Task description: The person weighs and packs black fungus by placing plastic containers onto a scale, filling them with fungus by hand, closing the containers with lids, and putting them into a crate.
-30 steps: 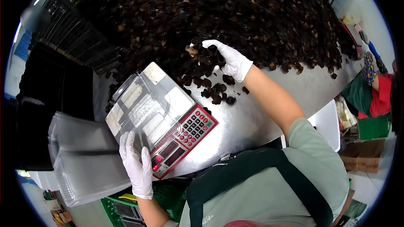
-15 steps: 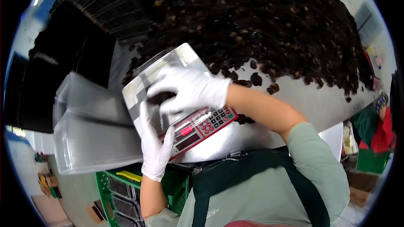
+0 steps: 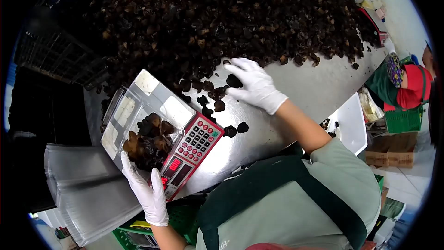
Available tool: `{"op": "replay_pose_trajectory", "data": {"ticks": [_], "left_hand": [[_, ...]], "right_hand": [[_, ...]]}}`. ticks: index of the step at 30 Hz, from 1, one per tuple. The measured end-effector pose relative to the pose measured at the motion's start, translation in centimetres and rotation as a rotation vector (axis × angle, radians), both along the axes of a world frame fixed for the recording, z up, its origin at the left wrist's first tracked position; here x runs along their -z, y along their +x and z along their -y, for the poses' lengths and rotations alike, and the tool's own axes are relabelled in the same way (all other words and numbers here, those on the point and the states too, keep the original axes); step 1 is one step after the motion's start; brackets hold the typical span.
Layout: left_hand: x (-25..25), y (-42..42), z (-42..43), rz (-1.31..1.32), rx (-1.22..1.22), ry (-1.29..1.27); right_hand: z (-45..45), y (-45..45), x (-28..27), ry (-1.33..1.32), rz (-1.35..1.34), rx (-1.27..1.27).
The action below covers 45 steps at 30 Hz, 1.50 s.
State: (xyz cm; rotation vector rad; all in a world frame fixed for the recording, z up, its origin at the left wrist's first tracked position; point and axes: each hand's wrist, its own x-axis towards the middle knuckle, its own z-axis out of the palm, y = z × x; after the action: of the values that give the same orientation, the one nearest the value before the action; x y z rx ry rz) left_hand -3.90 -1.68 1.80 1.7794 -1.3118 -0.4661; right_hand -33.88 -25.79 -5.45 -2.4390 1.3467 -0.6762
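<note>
My left hand (image 3: 150,196), in a white glove, lies at the near end of a clear plastic box (image 3: 134,122). Its thumb and fingers are stretched apart around the box's corner; whether they grip it is unclear. Dark brown wood ear mushrooms (image 3: 152,141) sit in the box, which rests on a red-framed digital scale (image 3: 200,136) with a lit red display. My right hand (image 3: 256,85), also gloved, hovers open over the metal table (image 3: 277,115) beside the big wood ear pile (image 3: 222,18). A dark wood ear piece (image 3: 234,81) lies between its spread thumb and fingers.
Stacked clear plastic boxes (image 3: 88,190) stand left of the scale, near a black crate (image 3: 60,55). Loose pieces (image 3: 230,131) are scattered right of the scale. A white tub (image 3: 354,125) is at the table's right edge. A person in red (image 3: 411,88) is at far right.
My right hand has left the box and moved right to the pile's edge, opening out. The wood ears in the box now show. The left hand stays by the box as the view turns.
</note>
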Motion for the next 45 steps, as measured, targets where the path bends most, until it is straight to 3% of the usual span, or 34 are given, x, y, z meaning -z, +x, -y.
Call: {"op": "replay_pose_trajectory", "data": {"ticks": [4, 6, 7, 9, 12, 13, 15, 20, 21, 23, 24, 25, 26, 29, 31, 33, 37, 41, 42, 43, 45], "left_hand": [[0.1, -0.3, 0.3, 0.030, -0.002, 0.000], [0.0, -0.5, 0.5, 0.066, -0.012, 0.001], [0.0, -0.5, 0.5, 0.071, 0.002, 0.007], [0.4, -0.3, 0.4, 0.053, -0.010, 0.002], [0.6, -0.5, 0.5, -0.016, -0.016, 0.000], [0.6, -0.4, 0.4, -0.007, -0.034, 0.001], [0.5, -0.3, 0.3, 0.012, -0.023, -0.001], [0.6, -0.2, 0.5, 0.007, 0.010, -0.014], [0.5, -0.2, 0.4, 0.010, 0.021, -0.013], [0.7, -0.1, 0.4, -0.022, 0.027, -0.037], [0.6, -0.1, 0.4, 0.001, 0.024, -0.021], [0.3, -0.1, 0.4, 0.024, 0.007, -0.004], [0.2, -0.3, 0.5, 0.038, -0.008, -0.017], [0.0, 0.4, 0.3, 0.191, -0.016, -0.004], [-0.2, 0.5, 0.2, 0.124, -0.064, -0.081], [-0.3, 1.1, -0.1, 0.106, -0.133, -0.145], [-0.3, 1.8, -0.2, 0.058, -0.212, -0.210], [0.0, 2.0, -0.3, 0.050, -0.188, -0.168], [0.0, 1.7, -0.2, -0.030, -0.185, -0.194], [-0.2, 1.3, 0.0, -0.032, -0.191, -0.195], [-0.8, 0.8, 0.2, -0.139, -0.178, -0.230]], "right_hand": [[-2.6, -3.9, 3.7, 0.149, -0.042, -0.004], [-4.8, -3.3, 3.9, 0.174, -0.011, -0.213], [-5.9, -2.7, 3.9, 0.180, -0.004, -0.200], [-7.4, -0.8, 3.8, 0.078, -0.212, -0.358], [-6.3, 1.7, 5.2, -0.043, -0.092, -0.286], [-5.2, 2.3, 4.9, -0.023, -0.200, -0.247], [-2.9, 3.3, 4.1, -0.046, -0.134, -0.165], [-0.8, 7.0, 3.8, -0.008, -0.296, -0.488], [-0.7, 7.3, 4.2, -0.107, -0.277, -0.528], [-0.6, 7.5, 4.6, -0.038, -0.327, -0.552], [-1.0, 7.4, 4.6, -0.004, -0.266, -0.472], [-1.2, 7.3, 6.0, -0.134, -0.213, -0.435], [-1.2, 7.4, 7.0, -0.222, 0.033, -0.387], [1.1, 6.6, 8.2, -0.148, 0.061, -0.365], [2.2, 6.4, 4.7, -0.013, 0.248, -0.267], [3.2, 7.8, 1.6, -0.066, 0.442, -0.275], [0.6, 13.8, -7.3, 0.012, 0.664, -0.556], [-3.4, 19.3, -9.8, 0.172, 0.503, -0.913], [-3.9, 20.7, -8.9, 0.040, 0.381, -1.022], [-4.5, 21.1, -8.4, 0.138, 0.156, -1.067], [-5.0, 21.8, -7.0, -0.109, 0.224, -1.079]]}}
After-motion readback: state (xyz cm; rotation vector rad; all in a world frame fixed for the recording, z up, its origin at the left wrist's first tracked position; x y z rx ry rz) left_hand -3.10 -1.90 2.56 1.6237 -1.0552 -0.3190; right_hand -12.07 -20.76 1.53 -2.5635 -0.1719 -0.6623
